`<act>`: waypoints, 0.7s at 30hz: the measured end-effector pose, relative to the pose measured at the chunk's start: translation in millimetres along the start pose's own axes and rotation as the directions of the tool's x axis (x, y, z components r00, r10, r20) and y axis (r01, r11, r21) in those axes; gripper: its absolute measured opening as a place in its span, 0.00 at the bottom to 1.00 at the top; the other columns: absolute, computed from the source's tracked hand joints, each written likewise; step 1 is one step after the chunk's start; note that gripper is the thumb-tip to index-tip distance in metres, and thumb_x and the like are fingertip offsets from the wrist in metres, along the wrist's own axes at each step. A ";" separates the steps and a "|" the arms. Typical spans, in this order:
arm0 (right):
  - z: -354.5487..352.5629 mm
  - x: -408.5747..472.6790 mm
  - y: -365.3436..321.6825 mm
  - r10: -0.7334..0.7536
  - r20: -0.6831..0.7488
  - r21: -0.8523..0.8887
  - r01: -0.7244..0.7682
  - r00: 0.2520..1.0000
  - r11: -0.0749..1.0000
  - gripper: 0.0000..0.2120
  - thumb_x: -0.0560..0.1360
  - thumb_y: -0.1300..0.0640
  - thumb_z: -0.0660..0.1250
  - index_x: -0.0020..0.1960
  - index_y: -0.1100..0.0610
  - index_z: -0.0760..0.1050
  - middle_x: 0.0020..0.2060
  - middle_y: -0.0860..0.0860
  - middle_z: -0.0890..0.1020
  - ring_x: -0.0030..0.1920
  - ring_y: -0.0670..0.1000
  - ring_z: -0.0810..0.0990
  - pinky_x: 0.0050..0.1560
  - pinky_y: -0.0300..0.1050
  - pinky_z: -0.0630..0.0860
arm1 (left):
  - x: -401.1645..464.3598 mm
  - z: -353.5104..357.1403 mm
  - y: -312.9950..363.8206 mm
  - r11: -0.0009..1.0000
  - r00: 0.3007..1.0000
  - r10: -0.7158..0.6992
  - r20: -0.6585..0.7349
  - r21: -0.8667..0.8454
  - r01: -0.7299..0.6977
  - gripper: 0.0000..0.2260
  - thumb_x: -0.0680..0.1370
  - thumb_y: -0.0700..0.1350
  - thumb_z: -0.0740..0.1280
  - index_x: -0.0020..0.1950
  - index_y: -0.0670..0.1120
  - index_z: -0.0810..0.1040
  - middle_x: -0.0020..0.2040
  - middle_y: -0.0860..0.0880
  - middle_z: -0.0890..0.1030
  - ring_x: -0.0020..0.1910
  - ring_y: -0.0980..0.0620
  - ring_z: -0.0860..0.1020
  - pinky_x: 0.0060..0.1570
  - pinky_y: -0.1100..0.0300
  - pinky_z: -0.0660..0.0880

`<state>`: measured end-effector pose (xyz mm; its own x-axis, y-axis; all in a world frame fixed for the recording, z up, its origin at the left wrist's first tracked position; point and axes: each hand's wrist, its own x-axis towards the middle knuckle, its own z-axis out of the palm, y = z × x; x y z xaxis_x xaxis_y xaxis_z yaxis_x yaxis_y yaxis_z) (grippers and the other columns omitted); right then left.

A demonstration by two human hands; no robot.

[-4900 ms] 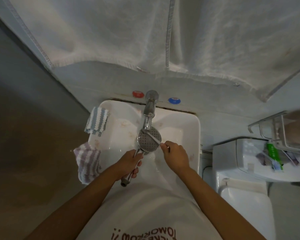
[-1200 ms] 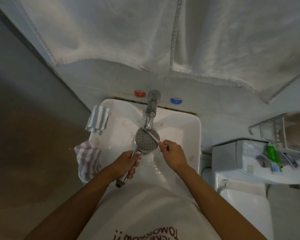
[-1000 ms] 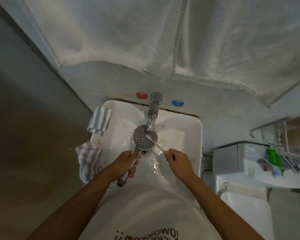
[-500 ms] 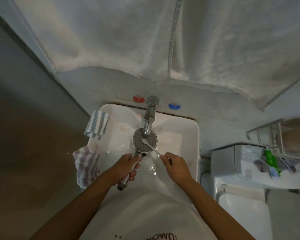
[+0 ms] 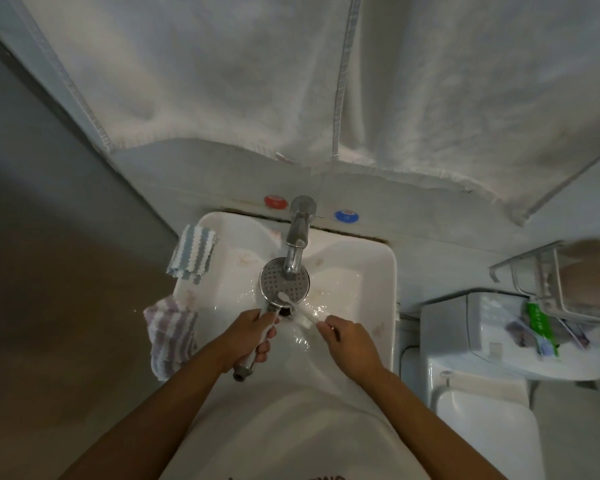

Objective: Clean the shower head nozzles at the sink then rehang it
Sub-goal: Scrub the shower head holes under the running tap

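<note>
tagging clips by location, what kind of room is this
A home bathroom, most likely: a white sink with a chrome tap sits beside a toilet cistern, and large towels hang on the wall above.

home bathroom; sink (image 5: 378, 268); toilet (image 5: 482, 420); hanging towels (image 5: 222, 81); toothpaste (image 5: 541, 323)

shirt (image 5: 291, 455) print: cut off at bottom edge, unreadable
green tube (image 5: 540, 323) label: too blurred to read
red cap (image 5: 275, 201), blue cap (image 5: 345, 216): markings illegible
</note>
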<state>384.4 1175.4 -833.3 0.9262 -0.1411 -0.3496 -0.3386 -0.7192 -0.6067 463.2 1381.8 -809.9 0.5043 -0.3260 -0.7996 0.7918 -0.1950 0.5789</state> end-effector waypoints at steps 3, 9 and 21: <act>-3.9 -5.9 9.7 0.032 -0.037 0.004 -0.032 0.999 0.999 0.19 0.81 0.44 0.58 0.34 0.51 0.66 0.25 0.48 0.70 0.28 0.52 0.72 0.33 0.50 0.69 | 0.2 -0.3 -2.3 1.000 1.000 -0.011 -0.005 -0.012 0.011 0.09 0.82 0.46 0.58 0.51 0.40 0.72 0.35 0.46 0.70 0.21 0.53 0.64 0.22 0.65 0.63; 5.1 3.5 -21.2 -0.013 -0.005 -0.022 0.013 1.000 1.000 0.16 0.82 0.46 0.59 0.37 0.51 0.67 0.30 0.52 0.76 0.33 0.53 0.68 0.34 0.47 0.62 | 2.1 3.4 -1.5 1.000 1.000 -0.001 0.005 -0.006 0.001 0.10 0.82 0.46 0.59 0.51 0.40 0.73 0.34 0.47 0.70 0.22 0.53 0.64 0.22 0.64 0.63; 16.1 -30.1 53.4 0.292 0.012 -0.187 -0.285 0.956 0.940 0.06 0.83 0.60 0.54 0.50 0.58 0.67 0.40 0.55 0.80 0.39 0.56 0.78 0.42 0.51 0.75 | 5.0 -7.0 -7.7 0.997 1.000 -0.028 -0.009 -0.078 0.027 0.10 0.82 0.46 0.59 0.55 0.40 0.73 0.34 0.47 0.72 0.22 0.53 0.65 0.22 0.64 0.65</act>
<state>335.8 1152.2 -866.6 0.7851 -0.3368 -0.5199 -0.5510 -0.7631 -0.3377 462.0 1388.1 -819.5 0.4851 -0.3123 -0.8168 0.8295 -0.1313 0.5429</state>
